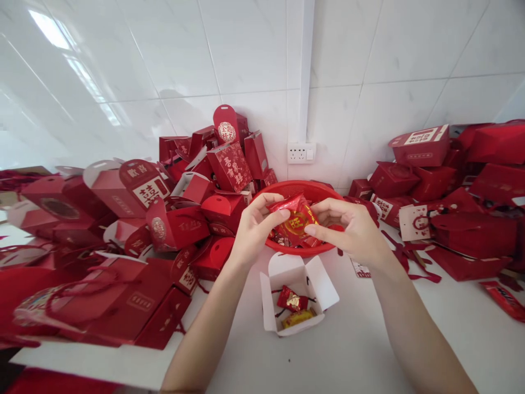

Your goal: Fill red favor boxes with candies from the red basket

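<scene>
Between them, my left hand (262,221) and my right hand (346,224) pinch a shiny red candy packet (297,219) with gold print, one at each side. The packet hangs above the near rim of a red plastic basket (328,249), which has more red wrapped sweets inside, partly hidden by my hands. Below stands an open white-lined gift box (270,312) with its flaps spread. Inside it lie a red wrapped candy (292,299) with a gold figure and a yellow wrapped candy (298,318) nearer me.
Red gift boxes (176,224) are heaped along the left, and a large red gift bag (118,295) lies nearer. More red boxes (435,180) pile up at the right. A red snack packet (504,300) lies at the right edge. A socket (301,153) is on the tiled wall.
</scene>
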Available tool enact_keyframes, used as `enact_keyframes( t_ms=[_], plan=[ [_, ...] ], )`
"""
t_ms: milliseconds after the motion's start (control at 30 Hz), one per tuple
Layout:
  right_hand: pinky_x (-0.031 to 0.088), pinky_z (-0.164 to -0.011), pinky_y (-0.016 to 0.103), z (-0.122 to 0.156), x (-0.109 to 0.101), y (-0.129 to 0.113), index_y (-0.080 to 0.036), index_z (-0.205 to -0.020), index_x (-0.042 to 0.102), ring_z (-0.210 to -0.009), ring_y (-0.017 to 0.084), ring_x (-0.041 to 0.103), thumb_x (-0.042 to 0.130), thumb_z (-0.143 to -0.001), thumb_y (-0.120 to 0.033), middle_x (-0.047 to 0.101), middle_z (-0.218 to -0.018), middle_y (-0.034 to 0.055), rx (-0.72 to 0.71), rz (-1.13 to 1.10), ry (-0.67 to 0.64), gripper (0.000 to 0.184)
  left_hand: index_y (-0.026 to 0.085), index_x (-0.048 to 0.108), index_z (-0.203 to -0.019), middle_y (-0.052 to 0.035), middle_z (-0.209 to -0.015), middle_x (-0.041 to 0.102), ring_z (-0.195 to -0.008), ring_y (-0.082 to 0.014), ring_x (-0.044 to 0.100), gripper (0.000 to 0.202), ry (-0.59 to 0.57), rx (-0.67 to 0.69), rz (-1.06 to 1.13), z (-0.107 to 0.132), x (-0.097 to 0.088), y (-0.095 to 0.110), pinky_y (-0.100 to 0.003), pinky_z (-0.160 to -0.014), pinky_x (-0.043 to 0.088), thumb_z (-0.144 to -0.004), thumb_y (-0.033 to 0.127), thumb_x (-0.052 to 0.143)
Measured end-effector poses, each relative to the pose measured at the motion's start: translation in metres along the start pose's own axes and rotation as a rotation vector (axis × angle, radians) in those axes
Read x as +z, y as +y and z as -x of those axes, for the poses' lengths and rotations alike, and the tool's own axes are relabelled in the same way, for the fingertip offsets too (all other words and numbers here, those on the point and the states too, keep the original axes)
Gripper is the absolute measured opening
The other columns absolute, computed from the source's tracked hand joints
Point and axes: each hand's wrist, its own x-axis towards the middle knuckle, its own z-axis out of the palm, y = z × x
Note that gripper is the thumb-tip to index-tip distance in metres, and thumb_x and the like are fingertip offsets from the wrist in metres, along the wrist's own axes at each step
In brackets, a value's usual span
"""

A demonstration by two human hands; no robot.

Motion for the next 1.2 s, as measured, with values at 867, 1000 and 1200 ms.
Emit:
enact_keyframes(
  t_ms=[867, 1000, 1200],
  plan=[
    [0.035, -0.058, 0.026, 0.011, 0.020, 0.001, -0.018, -0.091, 0.066, -0.068, 0.016, 0.057, 0.059, -0.081, -0.009, 0.062, -0.075, -0.0012, 0.025, 0.574, -0.852, 0.016, 0.019, 0.076, -0.100, -0.0059, -0.101, 0.078, -0.091, -0.0241, 0.073, 0.028, -0.386, -0.027, -0.838, 0.016, -0.042, 0.049, -0.031, -0.086, 0.056, -0.088, 0.043, 0.068],
    [0.033, -0.059, 0.025, 0.010, 0.035, 0.010, -0.017, -0.085, 0.066, -0.069, 0.014, 0.054, 0.054, -0.081, -0.001, 0.063, -0.079, 0.0002, 0.025, 0.586, -0.997, 0.020, 0.019, 0.076, -0.101, -0.0057, -0.100, 0.078, -0.091, -0.0243, 0.073, 0.028, -0.412, -0.024, -0.840, 0.017, -0.041, 0.049, -0.031, -0.085, 0.057, -0.087, 0.043, 0.069],
    [0.028, -0.057, 0.027, 0.012, 0.039, 0.012, -0.018, -0.083, 0.069, -0.065, 0.015, 0.050, 0.050, -0.080, -0.001, 0.065, -0.076, 0.0016, 0.004, 0.687, -0.884, 0.025, 0.020, 0.076, -0.101, -0.0052, -0.098, 0.078, -0.090, -0.0241, 0.074, 0.028, -0.439, -0.024, -0.846, 0.017, -0.039, 0.050, -0.030, -0.081, 0.058, -0.085, 0.042, 0.069]
  ],
)
